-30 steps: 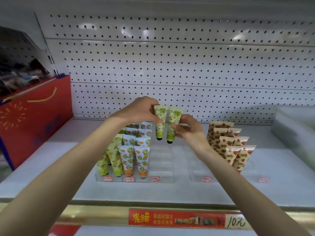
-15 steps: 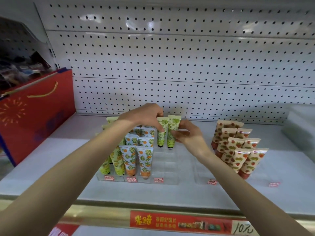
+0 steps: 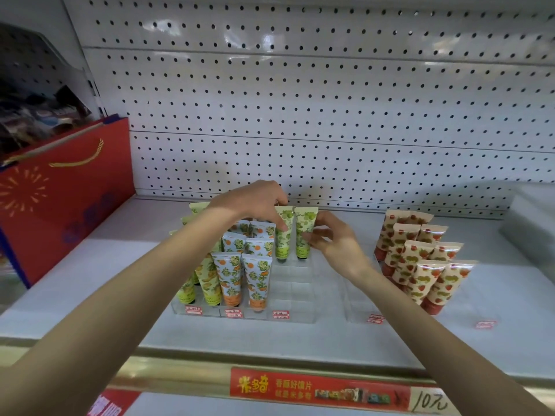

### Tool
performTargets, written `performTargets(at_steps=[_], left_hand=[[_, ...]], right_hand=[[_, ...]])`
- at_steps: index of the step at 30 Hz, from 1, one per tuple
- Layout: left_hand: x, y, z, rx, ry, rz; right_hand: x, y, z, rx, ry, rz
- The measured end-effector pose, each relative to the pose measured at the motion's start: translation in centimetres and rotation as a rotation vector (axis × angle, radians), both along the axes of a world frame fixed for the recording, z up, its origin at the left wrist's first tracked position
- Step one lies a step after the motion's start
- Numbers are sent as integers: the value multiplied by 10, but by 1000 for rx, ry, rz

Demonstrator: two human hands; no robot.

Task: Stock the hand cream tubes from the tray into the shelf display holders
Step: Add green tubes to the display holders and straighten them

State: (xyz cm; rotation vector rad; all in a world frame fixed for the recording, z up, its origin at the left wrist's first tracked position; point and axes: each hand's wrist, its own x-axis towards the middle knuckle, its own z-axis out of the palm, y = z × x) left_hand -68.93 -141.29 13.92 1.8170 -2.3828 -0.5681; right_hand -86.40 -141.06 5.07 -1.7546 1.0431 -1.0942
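Two green-patterned hand cream tubes stand cap down in the back row of the clear acrylic display holder (image 3: 295,307). My left hand (image 3: 252,202) pinches the left green tube (image 3: 283,238) near its top. My right hand (image 3: 333,241) grips the right green tube (image 3: 304,235) from the side. Orange-patterned tubes (image 3: 240,277) and yellow pineapple tubes (image 3: 207,283) fill the holder's left columns. Strawberry-patterned tubes (image 3: 420,259) stand in a second clear holder (image 3: 360,313) to the right. No tray is in view.
A red gift bag (image 3: 60,199) stands at the shelf's left end. A white perforated back panel (image 3: 330,115) rises behind. A white block (image 3: 528,223) sits at the far right. A gold shelf edge carries a red price strip (image 3: 318,388).
Both hands have lowered the two green tubes from above the holder down into its back row, caps now resting in the slots.
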Motion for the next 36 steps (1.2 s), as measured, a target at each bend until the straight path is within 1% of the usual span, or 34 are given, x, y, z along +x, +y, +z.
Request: performTargets(at_steps=[6, 12, 17, 21, 27, 36], left_hand=[[-3, 6, 2, -28, 34, 2], [-2, 6, 1, -31, 21, 1], [-2, 10, 0, -66, 76, 24], [-4, 12, -2, -104, 84, 25], [-3, 12, -2, -99, 96, 42], [-6, 14, 2, -107, 111, 48]], right_hand=[[0, 1, 0, 3, 0, -10], [-1, 0, 2, 28, 40, 1], [-3, 0, 2, 46, 46, 15], [-2, 1, 2, 32, 68, 19], [-4, 3, 3, -31, 136, 2], [-6, 7, 5, -23, 139, -21]])
